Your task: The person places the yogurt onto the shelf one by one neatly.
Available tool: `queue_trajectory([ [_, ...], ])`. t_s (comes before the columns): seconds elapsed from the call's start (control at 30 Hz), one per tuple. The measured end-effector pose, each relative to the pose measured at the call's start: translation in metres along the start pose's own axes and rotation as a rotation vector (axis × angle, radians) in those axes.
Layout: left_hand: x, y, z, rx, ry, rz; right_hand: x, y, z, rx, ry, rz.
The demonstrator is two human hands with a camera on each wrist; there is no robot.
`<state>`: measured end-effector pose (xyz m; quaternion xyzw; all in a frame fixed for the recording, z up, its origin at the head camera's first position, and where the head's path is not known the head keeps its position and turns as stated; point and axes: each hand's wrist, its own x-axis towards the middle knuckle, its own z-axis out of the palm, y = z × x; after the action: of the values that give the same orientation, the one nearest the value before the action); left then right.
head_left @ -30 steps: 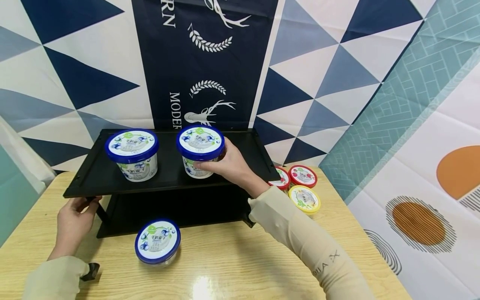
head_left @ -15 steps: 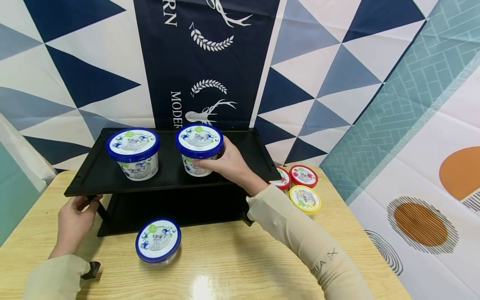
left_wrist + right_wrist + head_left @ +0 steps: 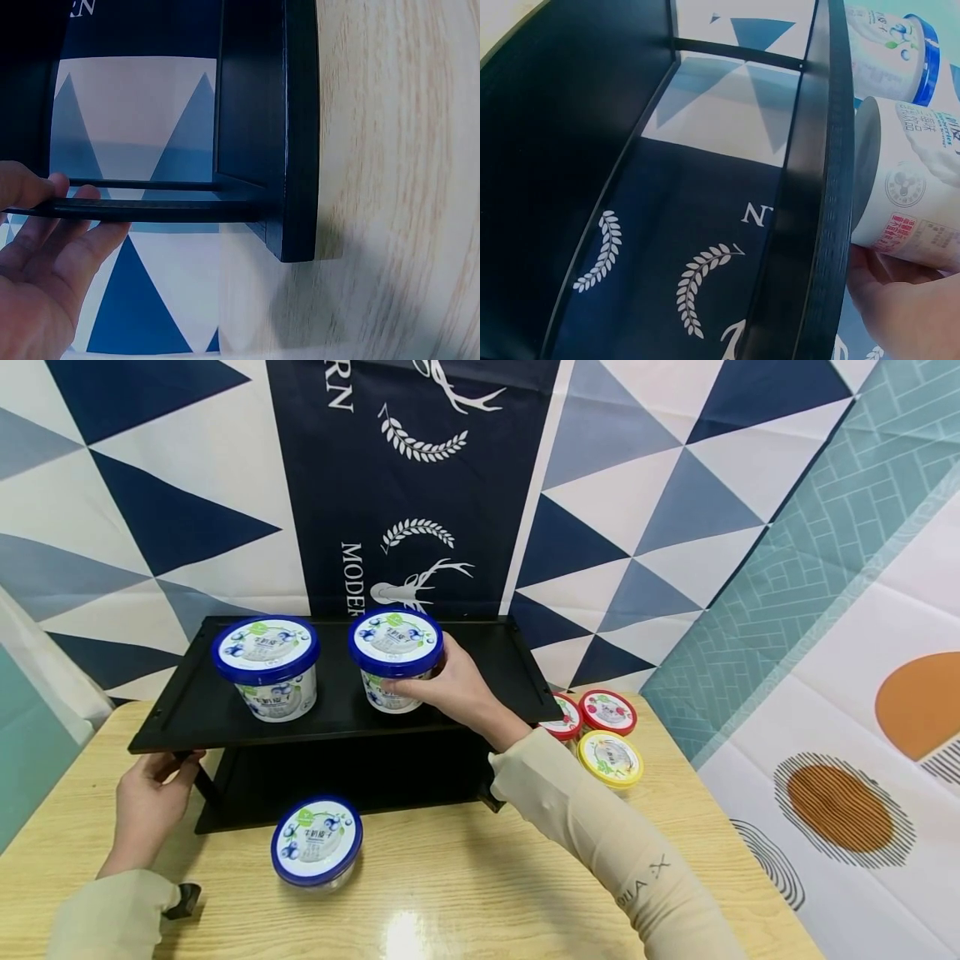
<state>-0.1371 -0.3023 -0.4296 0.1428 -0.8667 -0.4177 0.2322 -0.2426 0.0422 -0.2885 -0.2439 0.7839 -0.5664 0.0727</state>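
Gripping a blue-lidded tub [image 3: 395, 647] by its side, your right hand [image 3: 468, 689] has its thumb across the front, just under the lid. The tub is over the top board [image 3: 333, 685] of a black rack; its underside shows in the right wrist view, but you cannot tell whether it touches the board. Your left hand [image 3: 153, 797] pinches the rack's front leg [image 3: 176, 211] between thumb and fingers. Another blueberry tub [image 3: 265, 664] stands on the board to the left, apart from the one you hold, and a third tub [image 3: 317, 843] sits on the table [image 3: 435, 885] in front.
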Motion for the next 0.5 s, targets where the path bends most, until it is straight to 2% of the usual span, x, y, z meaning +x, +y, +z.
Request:
queue_trajectory([
  [0.5, 0.0001, -0.0008, -0.0003, 0.012, -0.001, 0.004, 0.0030, 0.0022, 0.0030, -0.011, 0.001, 0.010],
])
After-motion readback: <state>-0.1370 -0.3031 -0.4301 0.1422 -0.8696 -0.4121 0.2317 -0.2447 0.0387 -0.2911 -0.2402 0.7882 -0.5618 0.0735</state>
